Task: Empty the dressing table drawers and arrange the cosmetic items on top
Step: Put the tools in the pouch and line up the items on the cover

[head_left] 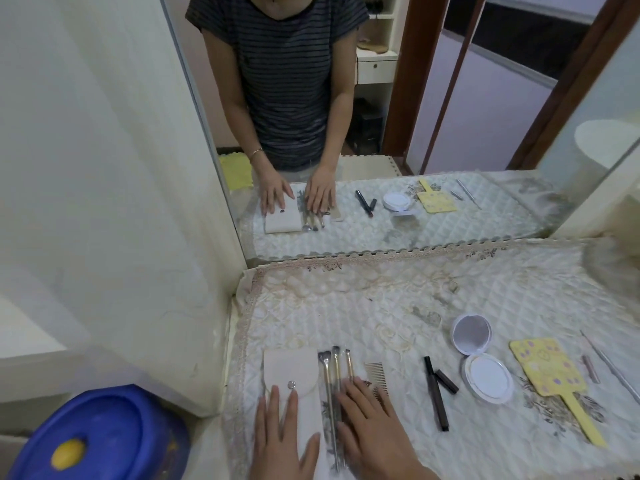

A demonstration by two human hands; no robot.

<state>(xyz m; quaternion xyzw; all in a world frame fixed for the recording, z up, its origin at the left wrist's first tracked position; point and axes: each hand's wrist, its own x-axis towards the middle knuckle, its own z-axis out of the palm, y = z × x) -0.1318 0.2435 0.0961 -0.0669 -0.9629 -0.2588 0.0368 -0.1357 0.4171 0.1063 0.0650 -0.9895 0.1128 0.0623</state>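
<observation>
Beside the beige pouch near the quilted cover's left lace edge, the left hand lies flat, fingers spread, on it, the right hand flat over the brushes, bare quilting beyond toward the mirror.

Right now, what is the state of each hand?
Left hand: open, flat on the beige pouch.
Right hand: open, flat over the brushes, holding nothing.
</observation>
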